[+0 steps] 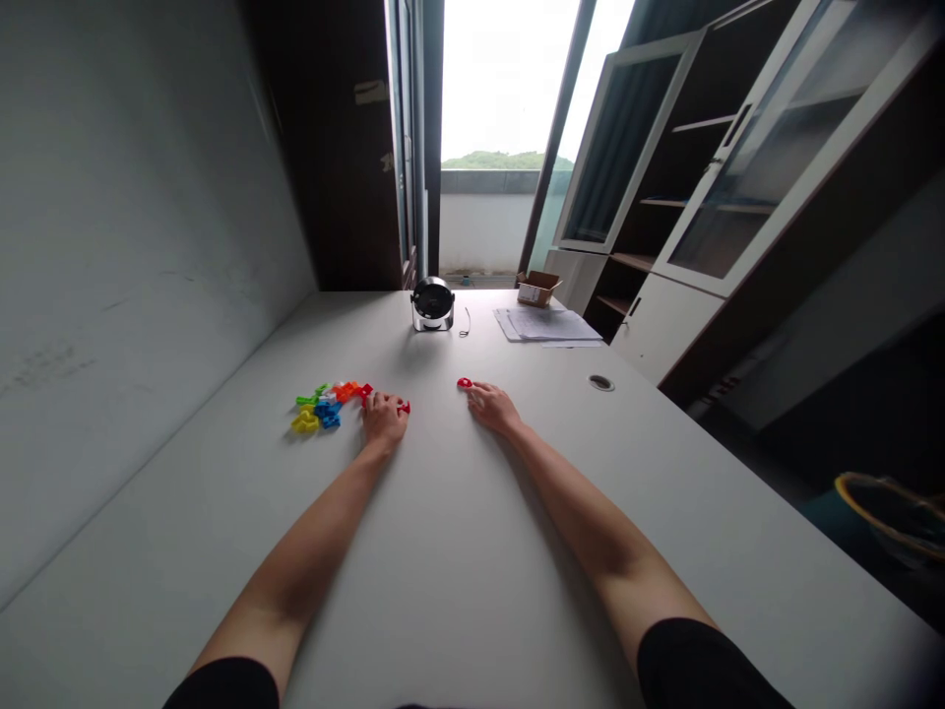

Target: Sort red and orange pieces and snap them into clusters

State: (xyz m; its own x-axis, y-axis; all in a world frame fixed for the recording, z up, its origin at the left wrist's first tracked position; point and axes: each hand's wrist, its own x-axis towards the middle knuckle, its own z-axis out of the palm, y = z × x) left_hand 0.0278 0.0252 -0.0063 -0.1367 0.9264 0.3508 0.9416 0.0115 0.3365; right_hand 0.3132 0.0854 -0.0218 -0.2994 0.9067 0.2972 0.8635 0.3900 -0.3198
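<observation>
Both my arms reach out over a long white table (458,591). My left hand (384,418) rests knuckles up with its fingers curled, and a small red piece (404,406) shows at its fingertips. Just left of that hand lies a pile of small plastic pieces (325,404) in green, yellow, blue, orange and red. My right hand (491,406) lies further right with its fingers bent, touching another small red piece (465,383) at the fingertips.
A small black and silver fan (432,303) stands at the far end of the table, with a thin cord beside it. A stack of papers (546,325) and a small cardboard box (537,289) lie at the far right. A cable hole (600,382) sits near the right edge. Glass-door cabinets (709,177) stand to the right.
</observation>
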